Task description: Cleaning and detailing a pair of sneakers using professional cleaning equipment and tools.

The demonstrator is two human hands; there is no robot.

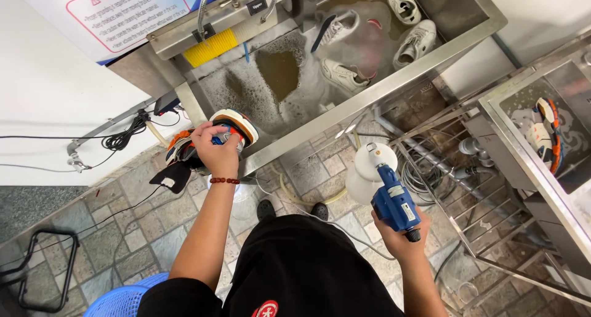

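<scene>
Stone-tile floor (141, 231) under me, big steel sink (394, 77) across the top of the frame full of murky foamy water. Four white sneakers (345, 77) soaking in there, upper middle to upper right, so those look underway, not rinsed. Second steel tub (492, 117) at right edge holds one orange-trimmed shoe (545, 135). My left hand (215, 149) is gripping one colourful sneaker (231, 125) at the sink's rim, left of centre, seemingly unwashed. Right hand (397, 237) is clenched around one blue foam sprayer (385, 184).
</scene>
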